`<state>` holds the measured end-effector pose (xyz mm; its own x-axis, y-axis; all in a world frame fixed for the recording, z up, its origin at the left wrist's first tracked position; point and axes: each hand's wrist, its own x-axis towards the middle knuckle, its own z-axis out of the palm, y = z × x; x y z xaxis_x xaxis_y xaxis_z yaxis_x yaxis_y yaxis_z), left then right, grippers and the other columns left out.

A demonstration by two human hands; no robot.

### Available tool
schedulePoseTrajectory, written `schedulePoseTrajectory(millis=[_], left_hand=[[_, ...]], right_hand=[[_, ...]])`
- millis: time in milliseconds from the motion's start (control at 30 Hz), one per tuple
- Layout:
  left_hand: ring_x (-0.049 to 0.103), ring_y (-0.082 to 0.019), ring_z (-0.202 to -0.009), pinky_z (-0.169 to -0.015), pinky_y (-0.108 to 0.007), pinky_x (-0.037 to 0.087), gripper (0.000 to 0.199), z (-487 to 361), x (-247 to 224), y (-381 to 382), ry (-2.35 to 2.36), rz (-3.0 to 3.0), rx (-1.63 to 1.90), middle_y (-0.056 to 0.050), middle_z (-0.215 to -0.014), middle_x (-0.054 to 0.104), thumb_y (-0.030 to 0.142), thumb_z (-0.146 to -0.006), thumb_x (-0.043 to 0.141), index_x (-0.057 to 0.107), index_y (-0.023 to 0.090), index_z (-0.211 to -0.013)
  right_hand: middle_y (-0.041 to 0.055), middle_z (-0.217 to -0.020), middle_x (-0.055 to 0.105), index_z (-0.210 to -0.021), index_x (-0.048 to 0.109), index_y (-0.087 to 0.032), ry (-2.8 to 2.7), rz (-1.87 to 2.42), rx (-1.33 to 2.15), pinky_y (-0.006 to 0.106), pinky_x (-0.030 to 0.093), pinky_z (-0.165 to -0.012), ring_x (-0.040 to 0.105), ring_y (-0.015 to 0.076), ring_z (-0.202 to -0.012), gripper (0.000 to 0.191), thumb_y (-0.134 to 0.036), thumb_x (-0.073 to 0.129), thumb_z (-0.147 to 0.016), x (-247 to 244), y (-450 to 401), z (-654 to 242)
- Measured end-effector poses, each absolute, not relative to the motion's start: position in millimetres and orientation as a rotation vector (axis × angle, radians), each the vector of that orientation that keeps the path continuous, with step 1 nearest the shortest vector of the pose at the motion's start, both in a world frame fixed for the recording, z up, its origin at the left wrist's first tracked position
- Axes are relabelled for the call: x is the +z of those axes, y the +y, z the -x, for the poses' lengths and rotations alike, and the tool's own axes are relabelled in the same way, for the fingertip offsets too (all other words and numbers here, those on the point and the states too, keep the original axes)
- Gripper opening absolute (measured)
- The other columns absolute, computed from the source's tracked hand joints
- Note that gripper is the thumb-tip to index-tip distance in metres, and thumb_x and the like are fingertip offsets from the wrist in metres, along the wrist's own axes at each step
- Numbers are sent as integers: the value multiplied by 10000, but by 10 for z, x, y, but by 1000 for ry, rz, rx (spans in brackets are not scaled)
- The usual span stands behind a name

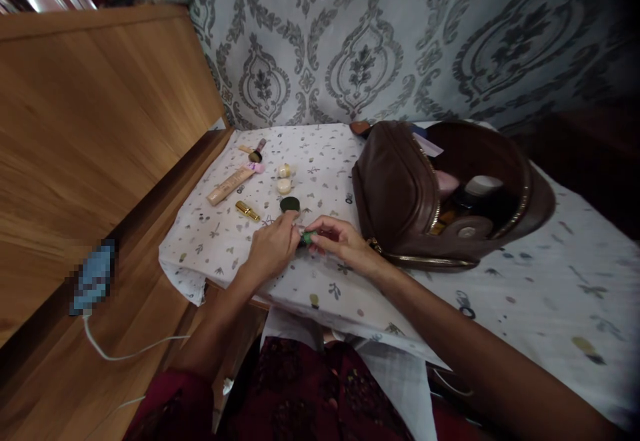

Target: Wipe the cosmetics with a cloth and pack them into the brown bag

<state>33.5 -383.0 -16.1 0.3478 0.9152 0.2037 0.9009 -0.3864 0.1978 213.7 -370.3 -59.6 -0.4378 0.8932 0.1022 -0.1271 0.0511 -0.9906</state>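
Between my two hands is a small green item [306, 238], low over the patterned white cloth [320, 294]. The fingers of my left hand [274, 244] are closed on its left side. My right hand [340, 240] pinches it from the right with thumb and fingertips. Just beyond my left fingers lies a round dark green lid [290, 204]. A gold tube [247, 211] rests to the left of it. Two small cream-coloured pots [284, 186] stand farther back. A beige squeeze tube [231, 185] and a brush [257, 152] lie at the back left.
An open brown leather bag [395, 188] with cosmetics inside stands to the right of my right hand. A wooden panel [110, 88] borders the table on the left, with a blurred blue device [94, 278] and white cable below. Patterned wallpaper [363, 61] rises behind.
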Motion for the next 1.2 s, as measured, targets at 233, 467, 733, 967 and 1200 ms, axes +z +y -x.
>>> schedulePoseTrajectory(millis=[233,467,733,967,1200], left_hand=[[699,-222,-862,-772,-306,488,310,129,-369,-3917,1842,-2411,579,-71,-918,737,204,-972,346,611,187,-1132],[691,-196,-785,-738,-281,477,296,193,-396,-3935,1792,-2428,605,-46,-826,722,218,-981,345,602,184,-1124],[710,-236,-877,-740,-308,487,284,-268,-107,-3930,1788,-2562,298,-77,-956,740,238,-1007,342,538,189,-1207],[700,-246,-947,-772,-324,498,280,-507,-38,-3866,1639,-2554,287,-78,-1069,724,281,-1021,327,537,204,-1190],[672,-212,-851,-760,-300,482,314,-147,-104,-3732,1412,-2396,304,-30,-896,707,322,-1016,299,594,225,-974]], right_hand=[[1,-671,667,-891,647,-201,-1460,842,1542,290,481,-616,587,135,-595,340,-505,751,-780,-570,-3711,-2130],[2,-786,672,-919,618,-223,-1388,889,1541,275,469,-588,623,148,-657,379,-457,818,-697,-579,-3709,-2120],[11,-871,671,-895,617,-221,-1403,841,1548,325,524,-751,626,159,-768,366,-403,836,-666,-607,-3678,-2139],[1,-885,657,-879,603,-214,-1450,812,1500,316,504,-788,612,152,-792,370,-367,843,-643,-655,-3646,-2165],[44,-971,696,-928,640,-212,-1518,810,1496,381,502,-892,646,191,-896,343,-376,821,-686,-638,-3661,-2178]])
